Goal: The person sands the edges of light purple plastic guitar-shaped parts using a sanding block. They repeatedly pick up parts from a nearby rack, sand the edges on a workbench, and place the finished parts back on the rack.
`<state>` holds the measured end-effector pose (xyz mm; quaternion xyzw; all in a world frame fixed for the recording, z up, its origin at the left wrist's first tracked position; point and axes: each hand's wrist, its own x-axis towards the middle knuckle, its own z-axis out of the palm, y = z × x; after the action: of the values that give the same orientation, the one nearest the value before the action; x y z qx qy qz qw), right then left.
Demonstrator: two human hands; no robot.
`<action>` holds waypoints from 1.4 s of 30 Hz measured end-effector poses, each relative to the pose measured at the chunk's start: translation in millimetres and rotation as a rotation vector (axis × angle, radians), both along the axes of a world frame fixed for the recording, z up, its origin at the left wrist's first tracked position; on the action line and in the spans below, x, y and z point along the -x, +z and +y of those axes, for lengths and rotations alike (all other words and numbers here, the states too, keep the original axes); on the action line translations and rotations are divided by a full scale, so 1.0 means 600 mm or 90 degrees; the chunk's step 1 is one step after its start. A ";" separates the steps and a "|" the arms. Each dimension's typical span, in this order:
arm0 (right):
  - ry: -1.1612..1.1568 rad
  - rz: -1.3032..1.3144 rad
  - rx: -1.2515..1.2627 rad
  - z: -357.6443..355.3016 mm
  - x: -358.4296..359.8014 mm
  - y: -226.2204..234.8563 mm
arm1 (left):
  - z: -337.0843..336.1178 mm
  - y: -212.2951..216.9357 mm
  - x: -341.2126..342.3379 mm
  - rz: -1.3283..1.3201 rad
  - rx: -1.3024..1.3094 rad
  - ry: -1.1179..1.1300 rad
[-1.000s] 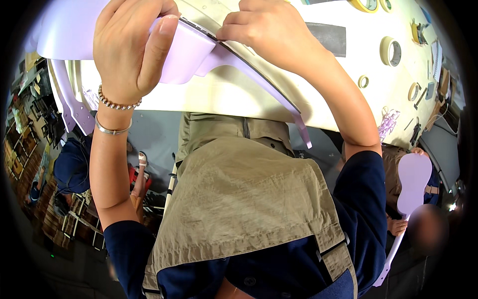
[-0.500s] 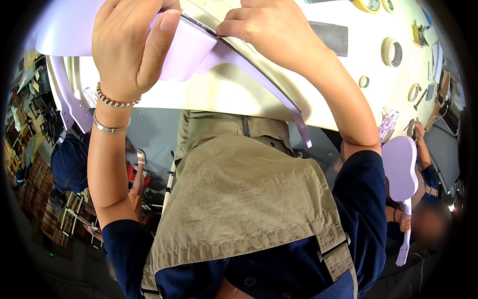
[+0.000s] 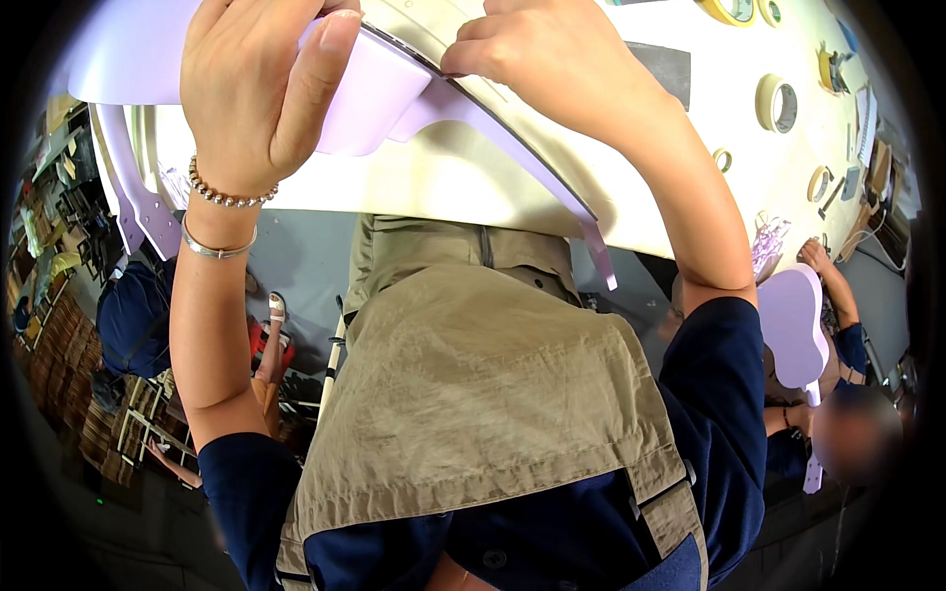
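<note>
My left hand grips a pale lilac flat cut-out piece at the top of the view, thumb pressed on its upper face. My right hand pinches the dark edge of the same piece just to the right, fingers closed on it. A long narrow lilac strip runs from the piece down to the right, ending near the white table's front edge. My left wrist wears a beaded bracelet and a metal bangle.
Several rolls of tape and small tools lie on the table at the right. A second person's hand rests by another lilac cut-out at the right. More lilac strips hang at the left. A seated person is lower left.
The lilac cut-out held by the person at the right has risen and shifted left. My own hands stay on the lilac piece with hardly any movement.
</note>
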<state>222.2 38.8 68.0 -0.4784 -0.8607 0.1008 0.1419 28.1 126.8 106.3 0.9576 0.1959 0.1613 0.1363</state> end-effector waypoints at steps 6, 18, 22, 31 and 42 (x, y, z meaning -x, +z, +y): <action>-0.029 0.027 -0.026 0.003 0.005 -0.004 | 0.000 0.000 0.000 0.004 0.008 0.001; -0.158 0.318 0.206 -0.056 -0.052 -0.016 | -0.001 -0.001 0.000 -0.021 -0.019 -0.015; -0.378 0.616 0.596 -0.071 -0.079 -0.013 | 0.001 -0.002 0.001 -0.016 -0.009 -0.014; -0.641 1.354 0.652 -0.050 -0.052 0.015 | -0.001 0.003 0.000 0.004 -0.007 -0.004; -0.113 0.742 0.268 -0.062 -0.037 -0.040 | 0.007 -0.003 0.004 0.001 0.002 -0.032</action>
<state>244.5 1.4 44.3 -0.4322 -0.5605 0.5003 0.4987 25.6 131.0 104.3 0.9622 0.1721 0.1565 0.1417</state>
